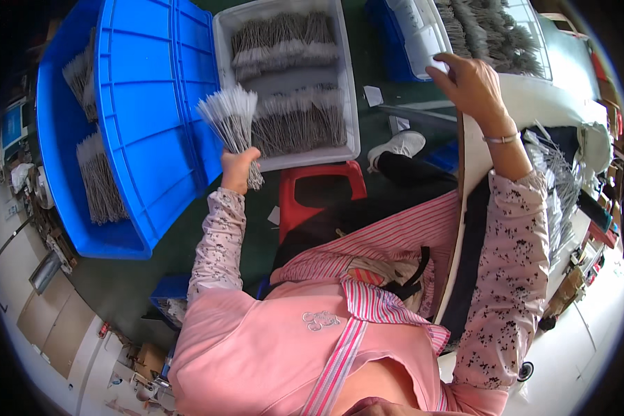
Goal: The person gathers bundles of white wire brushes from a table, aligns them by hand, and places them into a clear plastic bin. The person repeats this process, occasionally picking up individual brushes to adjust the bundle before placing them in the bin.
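My left hand (237, 170) is closed around a bundle of thin wire brushes (231, 116). Their white bristle ends fan out above the fist, and the grey wire stems stick out below it. The bundle is in front of a grey-white crate (354, 104), which holds two rows of similar brushes (299, 121). Over on the right, my right hand (475, 87) is raised near a white bin (423, 38), thumb and index finger apart. I see nothing in it; its other fingers are partly hidden.
A large blue crate (152, 90) at the left holds more brush bundles (100, 177). Grey brushes (492, 35) fill a container at the far right. A red stool (289, 201) stands between the grey-white crate and my lap. Beside my right arm runs a table edge (457, 256).
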A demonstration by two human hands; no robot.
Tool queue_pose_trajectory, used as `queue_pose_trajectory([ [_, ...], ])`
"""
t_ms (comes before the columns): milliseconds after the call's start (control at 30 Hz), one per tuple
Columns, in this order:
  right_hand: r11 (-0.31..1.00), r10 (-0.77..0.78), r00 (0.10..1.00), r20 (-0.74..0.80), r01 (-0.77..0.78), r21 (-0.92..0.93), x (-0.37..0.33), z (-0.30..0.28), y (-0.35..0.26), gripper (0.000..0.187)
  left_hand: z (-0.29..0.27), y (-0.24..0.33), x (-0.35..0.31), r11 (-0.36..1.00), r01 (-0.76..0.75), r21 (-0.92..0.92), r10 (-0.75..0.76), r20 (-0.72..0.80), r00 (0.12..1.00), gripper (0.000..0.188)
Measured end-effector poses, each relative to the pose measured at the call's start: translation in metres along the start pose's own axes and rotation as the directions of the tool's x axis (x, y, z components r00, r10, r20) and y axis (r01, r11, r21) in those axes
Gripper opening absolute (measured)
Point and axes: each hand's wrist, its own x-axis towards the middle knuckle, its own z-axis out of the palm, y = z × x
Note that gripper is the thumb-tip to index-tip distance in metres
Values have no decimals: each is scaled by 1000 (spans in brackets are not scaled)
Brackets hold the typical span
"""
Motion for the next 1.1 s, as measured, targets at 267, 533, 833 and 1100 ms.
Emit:
queue_pose_trajectory([
  [267, 999, 51, 999, 13, -51, 6, 2, -5, -10, 24, 60, -30, 49, 986, 125, 114, -126, 0, 992, 36],
  [533, 997, 49, 999, 23, -50, 59, 8, -10, -14, 21, 177, -21, 160, 888, -154, 434, 219, -103, 970, 65],
  [833, 996, 62, 996, 58, -65, 65, 13, -10, -12, 21, 289, 64, 233, 789, -100, 607, 180, -71, 981, 80],
  [1100, 993, 35, 993, 115, -47, 109, 18, -11, -6, 22, 341, 52, 285, 674, -44, 738, 193, -118, 974, 80],
])
